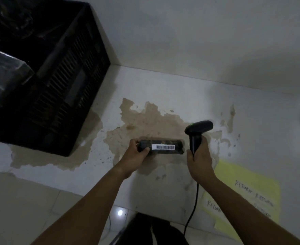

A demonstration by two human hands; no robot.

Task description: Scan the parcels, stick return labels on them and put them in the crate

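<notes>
Scan step: left hand [136, 156] grips black wrapped parcel [161, 147], right hand [197, 152] grips black handheld scanner [197, 131] at 3 o'clock; next, aim it at white barcode label [165, 147].

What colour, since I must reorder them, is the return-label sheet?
The return-label sheet is pale yellow, seen best in the head view.
</notes>
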